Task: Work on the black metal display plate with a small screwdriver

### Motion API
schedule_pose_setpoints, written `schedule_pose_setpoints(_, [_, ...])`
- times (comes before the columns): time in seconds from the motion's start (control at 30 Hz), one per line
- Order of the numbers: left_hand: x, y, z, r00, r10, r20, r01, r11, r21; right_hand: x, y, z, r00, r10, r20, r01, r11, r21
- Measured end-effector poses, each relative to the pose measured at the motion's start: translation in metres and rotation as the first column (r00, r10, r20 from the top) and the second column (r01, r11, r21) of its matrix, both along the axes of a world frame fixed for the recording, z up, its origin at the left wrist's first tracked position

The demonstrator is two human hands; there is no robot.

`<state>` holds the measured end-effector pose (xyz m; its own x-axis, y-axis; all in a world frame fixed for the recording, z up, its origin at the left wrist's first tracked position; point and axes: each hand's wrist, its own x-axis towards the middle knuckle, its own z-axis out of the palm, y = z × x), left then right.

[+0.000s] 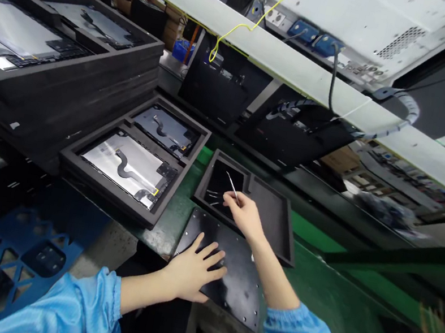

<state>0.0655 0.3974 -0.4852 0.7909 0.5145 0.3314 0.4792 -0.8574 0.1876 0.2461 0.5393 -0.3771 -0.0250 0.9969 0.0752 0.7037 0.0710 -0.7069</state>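
My left hand [197, 265] lies flat with fingers spread on a glossy black plate [233, 254] that has small holes along its edges. In my right hand [245, 214] is a slim metal pick [232, 182], pinched between thumb and fingers, its bent tip pointing up and left. This hand is over a black foam tray [289, 230] behind the plate. A dark glossy panel [221, 175] sits in the tray's left compartment. To the left, another foam tray [164, 202] holds two silvery display panels [132, 165] with dark flex cables.
At the left rises a stack of black foam trays [110, 72] with panels in the top one. A pale beam [307, 78] crosses overhead, with a yellow wire [233, 29] and cables hanging from it. A blue perforated crate [24, 252] is low at the left. The bench [331, 306] is green.
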Motion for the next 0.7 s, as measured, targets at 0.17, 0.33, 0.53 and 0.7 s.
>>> schedule_pose_setpoints(0.17, [0.001,0.000,0.003,1.000,0.006,-0.017,-0.006,1.000,-0.019,0.028,-0.070,-0.041,0.997,-0.073,-0.008,0.073,0.997,-0.001])
schedule_pose_setpoints(0.33, [0.001,0.000,0.003,0.999,-0.010,-0.042,0.010,1.000,-0.021,0.083,-0.152,-0.075,0.927,-0.373,-0.042,0.372,0.928,-0.018])
schedule_pose_setpoints(0.53, [0.002,-0.002,-0.009,0.998,-0.050,-0.026,0.052,0.992,0.111,0.118,-0.263,-0.124,0.708,-0.695,-0.124,0.698,0.715,-0.021])
schedule_pose_setpoints(0.7, [-0.024,-0.025,-0.022,0.994,-0.030,0.104,0.020,0.995,0.097,0.095,-0.332,-0.179,0.479,-0.726,-0.493,0.652,0.670,-0.354])
